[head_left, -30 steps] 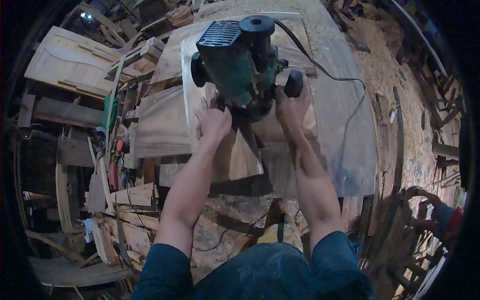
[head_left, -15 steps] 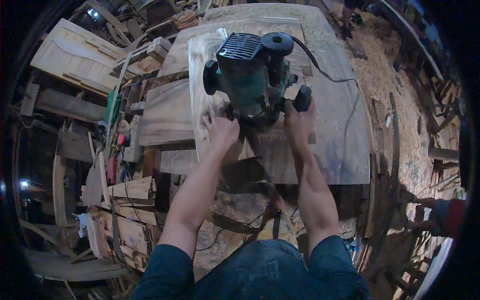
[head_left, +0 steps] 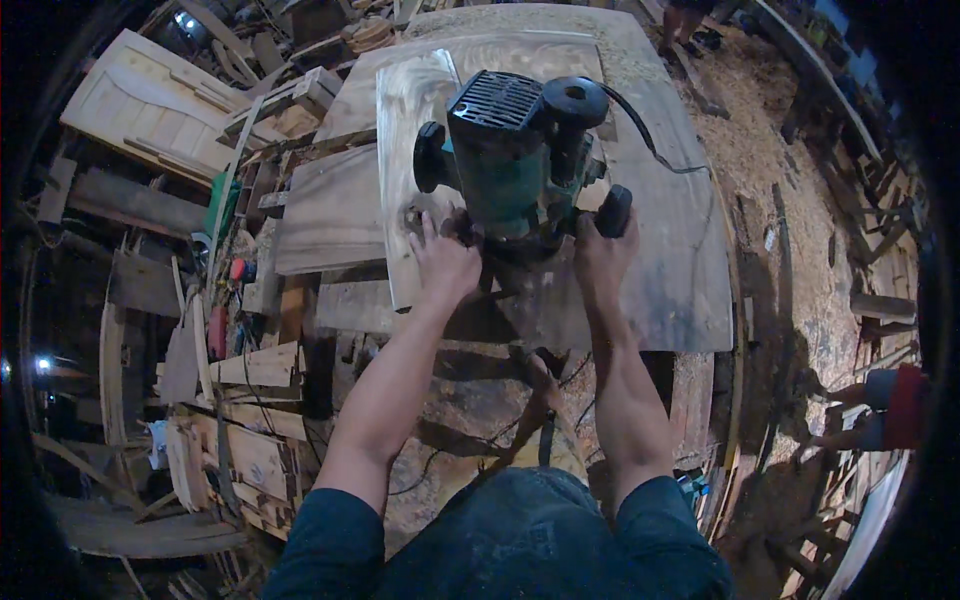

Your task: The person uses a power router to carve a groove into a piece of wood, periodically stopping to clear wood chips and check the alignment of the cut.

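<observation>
A large green and black plunge router [head_left: 505, 180] stands upright at the edge of a narrow, pale wooden board [head_left: 400, 110], its cord trailing off to the right. My right hand [head_left: 606, 255] is wrapped round the router's black side handle [head_left: 614, 212]. Against the router's near left side is my left hand [head_left: 447, 262], fingers spread over the narrow board and thumb side close to the black base. The router's bit and most of its base are hidden. Under both lies a wide wooden panel [head_left: 670, 270].
Wood scraps [head_left: 250, 460] and offcuts are heaped at the left, near a pale carved panel [head_left: 150, 105]. Shavings cover the floor [head_left: 790, 220] at the right. A person in red [head_left: 905, 407] is at the right rim; another person's legs [head_left: 682, 25] show at the far end.
The router has shifted slightly right and nearer, my hands staying with it. My view has moved a little, and the person in red shows more at the right rim.
</observation>
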`<state>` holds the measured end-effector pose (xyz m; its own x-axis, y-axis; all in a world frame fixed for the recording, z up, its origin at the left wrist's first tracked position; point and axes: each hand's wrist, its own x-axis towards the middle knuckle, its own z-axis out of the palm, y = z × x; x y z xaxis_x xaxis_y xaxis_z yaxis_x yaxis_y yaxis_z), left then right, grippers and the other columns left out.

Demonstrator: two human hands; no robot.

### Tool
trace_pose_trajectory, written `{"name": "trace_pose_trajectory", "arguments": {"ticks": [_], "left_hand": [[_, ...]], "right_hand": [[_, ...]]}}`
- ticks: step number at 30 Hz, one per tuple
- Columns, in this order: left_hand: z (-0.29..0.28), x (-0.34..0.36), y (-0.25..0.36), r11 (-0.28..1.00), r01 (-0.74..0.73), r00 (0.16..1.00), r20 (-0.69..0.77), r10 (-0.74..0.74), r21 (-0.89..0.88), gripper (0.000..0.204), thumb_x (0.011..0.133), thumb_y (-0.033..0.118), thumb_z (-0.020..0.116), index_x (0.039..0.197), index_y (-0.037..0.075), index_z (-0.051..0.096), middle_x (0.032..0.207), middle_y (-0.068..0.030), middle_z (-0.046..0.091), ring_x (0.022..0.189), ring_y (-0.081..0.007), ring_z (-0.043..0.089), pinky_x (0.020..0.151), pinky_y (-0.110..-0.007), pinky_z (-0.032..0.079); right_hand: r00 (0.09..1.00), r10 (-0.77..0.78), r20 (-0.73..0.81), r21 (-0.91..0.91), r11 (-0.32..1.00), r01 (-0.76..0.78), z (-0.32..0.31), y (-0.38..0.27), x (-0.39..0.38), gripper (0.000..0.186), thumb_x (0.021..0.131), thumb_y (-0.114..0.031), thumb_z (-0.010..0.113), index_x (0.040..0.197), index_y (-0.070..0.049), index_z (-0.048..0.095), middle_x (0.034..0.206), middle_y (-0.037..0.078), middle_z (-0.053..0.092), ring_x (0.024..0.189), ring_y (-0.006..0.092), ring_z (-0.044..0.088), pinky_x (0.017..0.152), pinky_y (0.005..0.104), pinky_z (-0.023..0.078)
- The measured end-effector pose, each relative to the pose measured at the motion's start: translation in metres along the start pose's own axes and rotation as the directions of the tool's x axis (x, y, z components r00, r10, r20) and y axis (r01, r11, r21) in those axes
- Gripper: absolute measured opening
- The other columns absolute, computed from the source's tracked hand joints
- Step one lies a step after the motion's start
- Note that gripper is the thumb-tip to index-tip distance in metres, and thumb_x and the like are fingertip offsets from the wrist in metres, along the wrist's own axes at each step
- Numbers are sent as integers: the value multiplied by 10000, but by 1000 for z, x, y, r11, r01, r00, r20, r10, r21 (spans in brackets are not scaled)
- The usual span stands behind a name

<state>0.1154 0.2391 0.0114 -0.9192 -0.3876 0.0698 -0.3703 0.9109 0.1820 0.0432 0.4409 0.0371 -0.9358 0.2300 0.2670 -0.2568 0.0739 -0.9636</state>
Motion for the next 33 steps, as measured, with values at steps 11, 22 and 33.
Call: {"name": "trace_pose_trajectory", "arguments": {"ticks": [11, 22, 33], "left_hand": [[0, -22, -6, 995, -95, 995, -8, 95, 4, 526, 951, 350, 508, 1431, 150, 433, 1558, -76, 303, 1445, -399, 189, 1138, -607, 166], [-13, -20, -1, 976, -46, 994, -111, 22, -214, 676, 802, 181, 617, 1434, 86, 395, 1458, -142, 401, 1374, -374, 270, 1099, -569, 214], [4, 16, -11, 999, -18, 997, -75, 16, -32, 487, 945, 370, 468, 1379, 149, 494, 1477, -91, 407, 1412, -375, 211, 1136, -589, 138]], "right_hand": [[997, 79, 14, 117, 990, -80, -15, -18, -25, 300, 717, -28, 684, 990, -2, 562, 831, 84, 621, 756, 184, 586, 693, 334, 484], [1000, -21, 15, -17, 1000, 21, -8, -20, -17, 158, 828, -90, 617, 944, -14, 542, 781, 30, 560, 653, 123, 524, 588, 296, 444], [998, 16, 59, 112, 993, -23, 23, -14, 15, 172, 827, -104, 642, 918, 4, 544, 752, 44, 580, 636, 120, 554, 577, 282, 445]]}}
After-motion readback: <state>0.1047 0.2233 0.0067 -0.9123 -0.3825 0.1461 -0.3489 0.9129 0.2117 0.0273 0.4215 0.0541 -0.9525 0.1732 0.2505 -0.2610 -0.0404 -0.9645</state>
